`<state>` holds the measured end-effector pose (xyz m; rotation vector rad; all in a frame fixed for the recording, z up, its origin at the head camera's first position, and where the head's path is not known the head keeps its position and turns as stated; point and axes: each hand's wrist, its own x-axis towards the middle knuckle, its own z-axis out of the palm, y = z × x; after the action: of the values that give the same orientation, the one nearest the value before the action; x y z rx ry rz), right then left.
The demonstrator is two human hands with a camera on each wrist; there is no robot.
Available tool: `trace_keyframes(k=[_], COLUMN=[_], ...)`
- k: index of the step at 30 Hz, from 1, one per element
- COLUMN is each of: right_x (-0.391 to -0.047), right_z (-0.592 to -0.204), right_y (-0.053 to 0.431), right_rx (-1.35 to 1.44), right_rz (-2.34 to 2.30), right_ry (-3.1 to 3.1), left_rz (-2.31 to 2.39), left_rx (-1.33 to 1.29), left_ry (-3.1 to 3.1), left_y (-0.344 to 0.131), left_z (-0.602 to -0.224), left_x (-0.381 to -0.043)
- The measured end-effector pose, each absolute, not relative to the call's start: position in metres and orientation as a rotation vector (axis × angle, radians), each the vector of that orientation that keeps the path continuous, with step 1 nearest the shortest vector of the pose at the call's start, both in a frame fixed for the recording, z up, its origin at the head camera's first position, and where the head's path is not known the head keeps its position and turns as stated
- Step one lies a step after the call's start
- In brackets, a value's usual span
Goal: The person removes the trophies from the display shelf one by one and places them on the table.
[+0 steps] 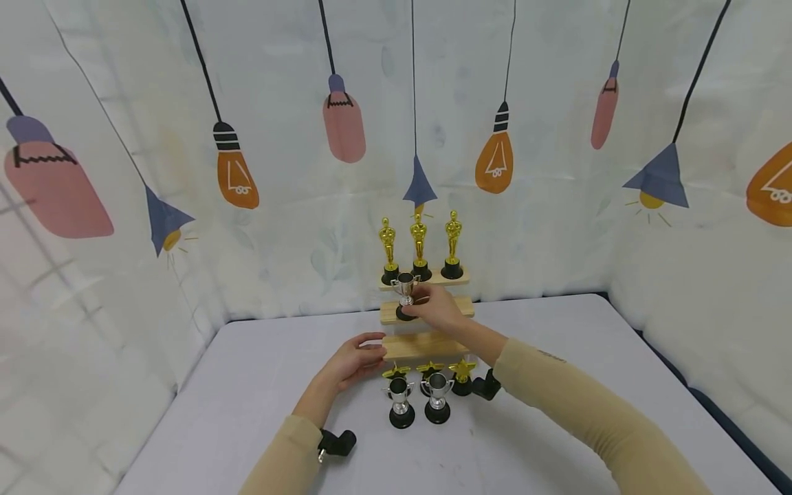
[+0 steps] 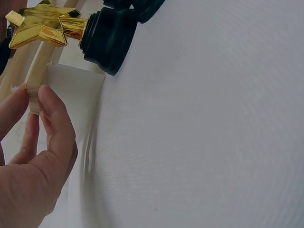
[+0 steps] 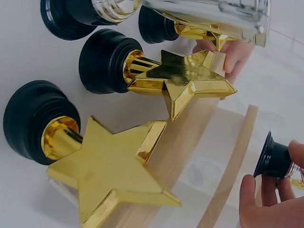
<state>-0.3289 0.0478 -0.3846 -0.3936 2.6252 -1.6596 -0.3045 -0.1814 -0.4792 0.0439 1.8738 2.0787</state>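
In the head view, my right hand [image 1: 441,311] grips a small silver trophy cup [image 1: 405,283] with a black base, held upright at the left end of the middle wooden shelf [image 1: 465,306]. Its base [image 3: 275,159] appears between the fingers in the right wrist view. At the left end of the lowest wooden shelf [image 1: 423,345] is my left hand [image 1: 355,363]; the left wrist view has its thumb and fingers pinching the board's end [image 2: 38,78]. Two more silver trophy cups [image 1: 437,393] stand on the table, in front of three gold star trophies [image 1: 462,371].
Three gold figurine trophies [image 1: 419,240] line the top wooden shelf [image 1: 436,278]. The stepped shelves stand toward the back of a white-covered table [image 1: 266,385]. Behind it hangs a pale cloth backdrop [image 1: 278,254] printed with lamps. Each wrist carries a black camera [image 1: 337,443].
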Motion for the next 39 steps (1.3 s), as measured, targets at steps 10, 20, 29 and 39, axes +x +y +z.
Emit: trace_keyframes(k=[10, 20, 29, 39], right_x=[-0.321, -0.304, -0.288, -0.274], right_z=[-0.383, -0.380, -0.377, -0.384], right_y=[0.063, 0.076, 0.092, 0.109], right_rx=[-0.434, -0.393, -0.402, -0.396], right_rz=[-1.674, -1.713, -1.738, -1.748], right_ry=[2.594, 2.524, 2.473, 2.451], left_rz=[2.072, 2.070, 2.083, 2.081], left_rx=[0.031, 0.036, 0.035, 0.026], left_ry=[1.889, 1.908, 1.905, 1.916], left_y=[-0.180, -0.180, -0.179, -0.178], left_z=[-0.479, -0.481, -0.483, -0.483], left_x=[-0.305, -0.304, -0.305, -0.305])
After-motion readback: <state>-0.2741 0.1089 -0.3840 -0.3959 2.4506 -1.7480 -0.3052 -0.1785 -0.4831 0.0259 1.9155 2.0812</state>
